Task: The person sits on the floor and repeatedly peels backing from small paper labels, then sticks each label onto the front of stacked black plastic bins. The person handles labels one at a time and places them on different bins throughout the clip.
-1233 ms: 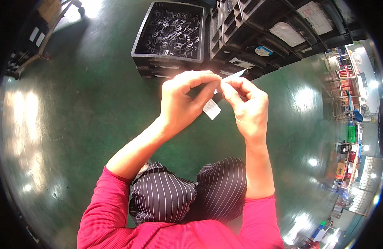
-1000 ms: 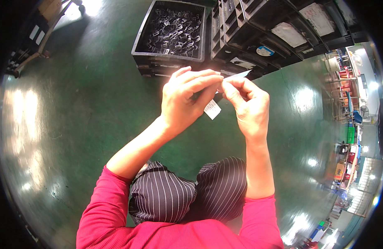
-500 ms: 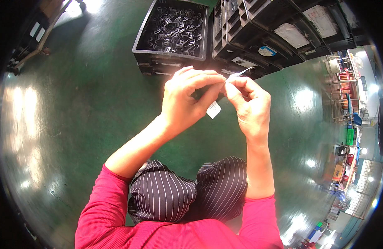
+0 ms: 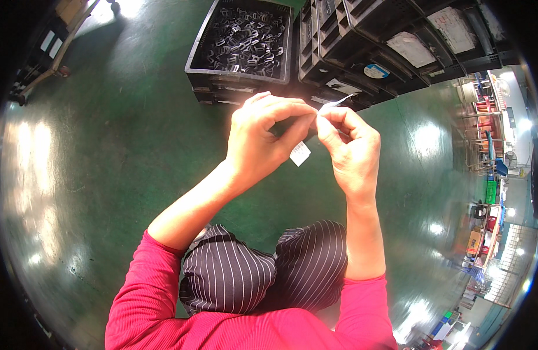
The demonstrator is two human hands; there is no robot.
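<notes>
Above the green floor (image 4: 274, 201), a white printed paper slip (image 4: 300, 154) is held between the two hands. It is pinched between thumb and forefinger by the left hand (image 4: 252, 134) and likewise by the right hand (image 4: 355, 149), the fingertips being close together. On the far side, dark plastic buckles (image 4: 245, 44) are contained in a black crate (image 4: 239, 77); stacked black crates (image 4: 362, 49) are seen to its right.
</notes>
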